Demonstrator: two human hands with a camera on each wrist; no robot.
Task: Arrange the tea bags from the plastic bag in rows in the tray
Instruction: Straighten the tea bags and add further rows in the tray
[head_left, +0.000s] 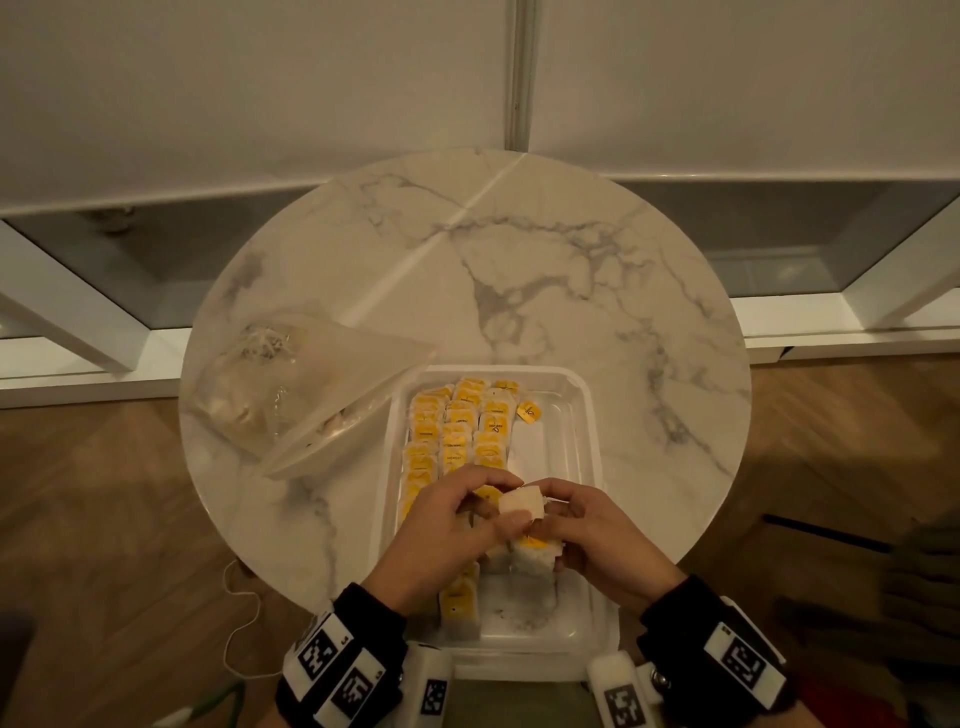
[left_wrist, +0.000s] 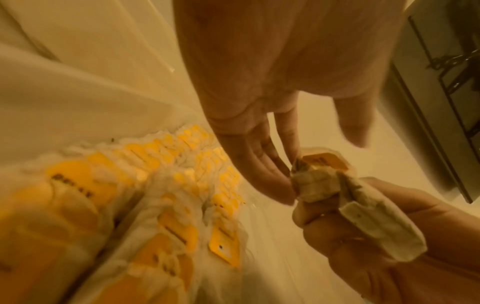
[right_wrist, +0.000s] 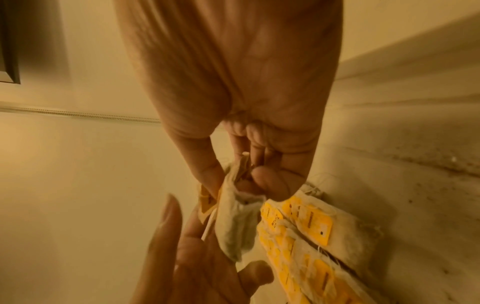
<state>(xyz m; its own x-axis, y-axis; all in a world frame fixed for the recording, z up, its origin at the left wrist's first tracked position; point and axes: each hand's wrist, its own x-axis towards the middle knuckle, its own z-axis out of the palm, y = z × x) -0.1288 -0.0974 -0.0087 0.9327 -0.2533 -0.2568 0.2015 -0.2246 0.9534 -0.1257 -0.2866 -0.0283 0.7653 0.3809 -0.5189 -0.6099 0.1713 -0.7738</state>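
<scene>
Both grips, left hand (head_left: 451, 525) & right hand (head_left: 592, 540), pinch creased off-white tea bag (head_left: 522, 503) w/ yellow tag.

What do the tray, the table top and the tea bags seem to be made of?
Tray: probably thin clear plastic, glossy; the table pattern shows through its floor.
Table top: looks like polished white marble with grey veins, or an imitation.
Tea bags: soft, fibrous white paper, fuzzy at the edges, with yellow card tags.

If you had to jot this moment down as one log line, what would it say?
both hands hold one tea bag over tray | rows of tea bags fill its left side | plastic bag lies left of tray
</scene>
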